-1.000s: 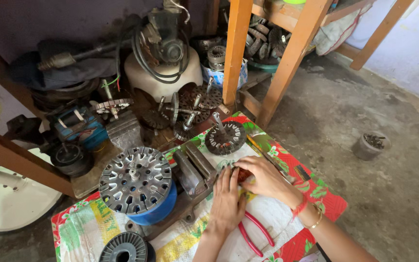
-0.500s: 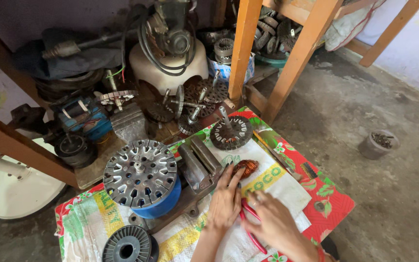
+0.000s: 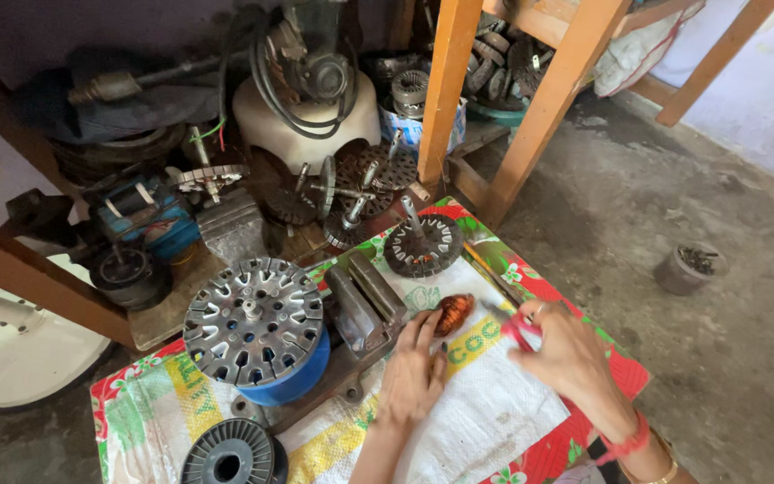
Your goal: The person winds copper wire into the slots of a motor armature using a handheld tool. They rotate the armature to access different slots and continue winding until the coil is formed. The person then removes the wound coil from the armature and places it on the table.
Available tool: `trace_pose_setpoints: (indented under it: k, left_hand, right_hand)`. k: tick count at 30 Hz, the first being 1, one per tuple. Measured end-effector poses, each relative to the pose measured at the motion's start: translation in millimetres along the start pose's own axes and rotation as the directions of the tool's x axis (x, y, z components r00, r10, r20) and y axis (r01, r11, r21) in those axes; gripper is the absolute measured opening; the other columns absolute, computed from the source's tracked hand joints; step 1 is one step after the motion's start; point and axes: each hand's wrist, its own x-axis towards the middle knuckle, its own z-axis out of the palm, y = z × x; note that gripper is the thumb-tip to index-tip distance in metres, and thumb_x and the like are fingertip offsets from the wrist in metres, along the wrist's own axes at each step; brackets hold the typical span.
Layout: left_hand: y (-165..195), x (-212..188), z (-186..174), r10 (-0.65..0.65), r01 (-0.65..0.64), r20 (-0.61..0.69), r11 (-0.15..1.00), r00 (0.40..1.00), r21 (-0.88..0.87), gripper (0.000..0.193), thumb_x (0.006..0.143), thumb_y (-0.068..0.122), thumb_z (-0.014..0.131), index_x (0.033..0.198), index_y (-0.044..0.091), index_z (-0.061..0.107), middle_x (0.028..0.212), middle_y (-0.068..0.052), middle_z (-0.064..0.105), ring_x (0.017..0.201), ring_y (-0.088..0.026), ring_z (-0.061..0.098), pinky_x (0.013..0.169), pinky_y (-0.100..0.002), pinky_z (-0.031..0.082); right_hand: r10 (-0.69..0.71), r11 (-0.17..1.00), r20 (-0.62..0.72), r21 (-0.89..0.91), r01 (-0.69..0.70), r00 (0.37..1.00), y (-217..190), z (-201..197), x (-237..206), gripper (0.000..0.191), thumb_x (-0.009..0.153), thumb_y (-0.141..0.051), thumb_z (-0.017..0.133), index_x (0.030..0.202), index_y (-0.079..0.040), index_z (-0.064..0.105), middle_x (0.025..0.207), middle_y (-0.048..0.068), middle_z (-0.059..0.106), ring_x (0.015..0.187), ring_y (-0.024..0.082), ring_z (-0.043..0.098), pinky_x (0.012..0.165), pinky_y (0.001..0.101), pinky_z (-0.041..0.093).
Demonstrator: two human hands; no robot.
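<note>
1. While your left hand (image 3: 411,381) lies flat on the white woven sack (image 3: 485,403), its fingers spread narrow and its fingertips touch the copper wire coil (image 3: 454,313), pinning it so it cannot roll; it grips nothing.
2. Your right hand (image 3: 566,354) is closed around red-handled pliers (image 3: 517,330), whose tip points at the coil from just beside it, near the sack's far right edge.
3. The coil sits toward the far edge of the sack, close to the grey metal vise (image 3: 365,300), within reach of both hands.
4. The slotted stator disc (image 3: 253,318) rests on a blue cylinder (image 3: 302,376) at the left side of the flowered cloth (image 3: 602,358), well apart from the coil.
5. A black spool (image 3: 230,457) stands at the near left edge; a small rotor (image 3: 421,244) stands at the far edge.
</note>
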Motion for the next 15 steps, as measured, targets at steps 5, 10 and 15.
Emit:
trace_pose_setpoints:
  k: [5, 10, 15]
  left_hand:
    - [1.4, -1.1, 0.3, 0.013, -0.013, 0.002, 0.999, 1.000, 0.043, 0.055, 0.089, 0.006, 0.059, 0.143, -0.001, 0.049, 0.139, -0.028, 0.053, 0.123, -0.044, 0.058, 0.105, -0.046, 0.050]
    - [4.5, -2.1, -5.2, -0.002, 0.002, -0.006, 0.999, 1.000, 0.038, 0.053, 0.090, 0.007, 0.061, 0.141, 0.001, 0.050, 0.135, -0.026, 0.056, 0.121, -0.042, 0.058, 0.103, -0.047, 0.049]
    - [6.1, -2.1, -7.0, 0.029, -0.030, -0.024, 1.000, 0.999, -0.011, 0.053, 0.089, 0.008, 0.061, 0.141, 0.000, 0.050, 0.130, -0.025, 0.057, 0.118, -0.042, 0.057, 0.101, -0.046, 0.049]
  right_hand:
    - [-0.069, 0.997, -0.067, 0.023, 0.070, 0.995, -17.1, 15.7, 18.4, 0.038, 0.073, -0.035, 0.079, 0.104, -0.014, 0.071, 0.093, 0.013, 0.077, 0.082, 0.032, 0.075, 0.077, 0.0426, 0.057]
    - [-0.166, 0.983, -0.151, -0.099, 0.152, 0.974, -45.5, 7.6, 21.0, 0.041, 0.087, -0.037, 0.075, 0.117, -0.009, 0.068, 0.100, 0.017, 0.072, 0.097, 0.034, 0.070, 0.084, 0.0443, 0.055]
    - [-0.453, 0.724, -0.494, 0.282, 0.630, 0.742, -105.7, 8.3, 89.4, 0.056, 0.085, -0.016, 0.076, 0.135, 0.002, 0.056, 0.127, 0.024, 0.058, 0.117, 0.035, 0.060, 0.098, 0.0423, 0.048]
